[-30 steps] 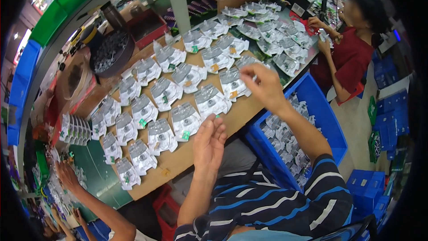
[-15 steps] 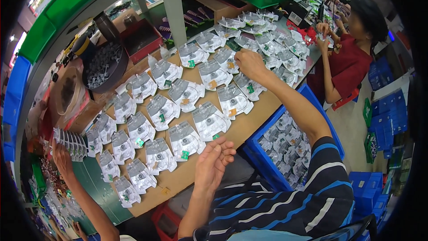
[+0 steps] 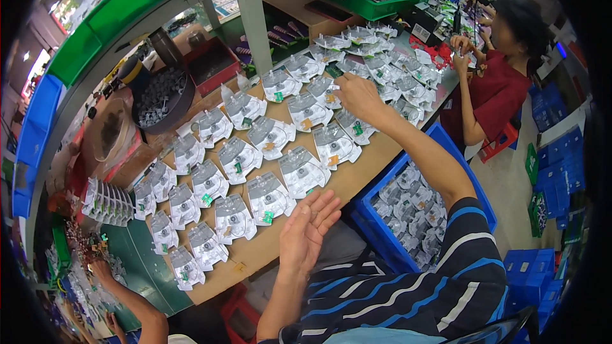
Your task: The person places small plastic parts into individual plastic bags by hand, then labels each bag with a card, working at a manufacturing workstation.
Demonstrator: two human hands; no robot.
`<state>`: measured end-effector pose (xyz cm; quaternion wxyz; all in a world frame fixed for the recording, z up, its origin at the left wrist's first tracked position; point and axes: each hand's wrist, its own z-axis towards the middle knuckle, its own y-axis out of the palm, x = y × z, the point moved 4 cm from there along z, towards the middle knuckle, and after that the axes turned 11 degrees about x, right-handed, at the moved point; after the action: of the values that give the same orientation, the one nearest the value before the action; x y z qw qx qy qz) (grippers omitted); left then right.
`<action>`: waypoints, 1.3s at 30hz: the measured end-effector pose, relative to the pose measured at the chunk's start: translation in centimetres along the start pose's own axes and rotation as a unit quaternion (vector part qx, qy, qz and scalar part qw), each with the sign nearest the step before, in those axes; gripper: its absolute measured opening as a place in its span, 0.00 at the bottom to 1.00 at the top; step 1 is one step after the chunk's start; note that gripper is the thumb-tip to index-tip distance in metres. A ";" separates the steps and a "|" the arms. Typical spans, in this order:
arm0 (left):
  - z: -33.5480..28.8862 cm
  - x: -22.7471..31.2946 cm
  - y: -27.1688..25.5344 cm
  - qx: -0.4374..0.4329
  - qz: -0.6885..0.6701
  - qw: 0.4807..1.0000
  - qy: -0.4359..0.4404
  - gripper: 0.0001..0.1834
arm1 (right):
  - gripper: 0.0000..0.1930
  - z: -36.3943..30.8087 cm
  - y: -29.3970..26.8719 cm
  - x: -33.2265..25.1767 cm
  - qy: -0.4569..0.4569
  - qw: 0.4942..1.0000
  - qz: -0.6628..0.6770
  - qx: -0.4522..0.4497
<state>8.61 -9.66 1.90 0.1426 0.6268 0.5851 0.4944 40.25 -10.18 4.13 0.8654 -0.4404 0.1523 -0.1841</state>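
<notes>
My left hand [image 3: 306, 232] is held palm up over the near edge of the board, fingers stretched out, with nothing visible in it. The closest piece to it is a clear-and-grey plastic housing [image 3: 304, 172] with a small green circuit board on it. My right hand [image 3: 359, 97] reaches across to the far rows, its fingers bent together at the edge of a housing [image 3: 323, 89] that has a small orange-brown circuit board. Whatever is between those fingertips is too small to make out. Several similar housings lie in rows on the brown board [image 3: 357, 178].
Beside my right arm stands a blue crate [image 3: 362, 213] full of housings. At left, another person's hand [image 3: 102, 272] is among small loose parts, near a row of stacked housings [image 3: 108, 202]. A grey post [image 3: 250, 13] rises at the back. A person in red [image 3: 503, 89] works at right.
My left hand's fingers have opened out from a loose curl. My right hand stays at nearly the same housing. The other person's hand has left the stacked housings and moved down to the loose parts.
</notes>
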 end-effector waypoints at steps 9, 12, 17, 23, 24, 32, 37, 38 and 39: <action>0.7 -0.5 -0.9 0.039 -0.043 0.996 0.061 0.28 | 0.09 -11.4 -8.6 -15.6 -0.061 0.885 0.420 -0.194; 0.9 -0.4 -1.0 0.040 -0.039 0.996 0.067 0.29 | 0.08 -11.4 -8.6 -15.8 -0.039 0.893 0.407 -0.187; 1.9 -0.6 -0.4 0.034 -0.028 0.997 0.059 0.32 | 0.09 -10.1 -7.8 -14.5 -0.009 0.882 0.422 -0.211; 1.5 0.9 0.1 0.029 -0.011 0.999 0.030 0.27 | 0.10 0.7 -2.6 -6.5 0.048 0.930 0.348 -0.108; 1.3 0.9 0.0 0.005 0.040 0.999 0.007 0.25 | 0.10 3.2 -1.9 -4.7 0.060 0.959 0.271 -0.055; -0.3 -0.7 -1.3 -0.082 0.131 0.984 -0.084 0.22 | 0.07 9.3 7.7 2.0 -0.008 0.998 0.052 -0.028; -1.0 -2.2 -2.7 -0.068 0.150 0.979 -0.118 0.22 | 0.07 9.8 9.6 1.7 -0.024 0.996 0.023 -0.077; -1.1 -2.5 -2.9 -0.069 0.159 0.976 -0.129 0.22 | 0.07 9.8 9.7 1.8 -0.029 0.996 0.022 -0.079; -1.2 -2.8 -3.2 -0.069 0.170 0.973 -0.139 0.22 | 0.07 9.9 9.7 1.9 -0.029 0.996 0.022 -0.080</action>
<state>6.26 -11.68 -1.18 0.1798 0.7681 0.4089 0.4587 47.95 1.22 1.57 0.8356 -0.5095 0.1512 -0.1392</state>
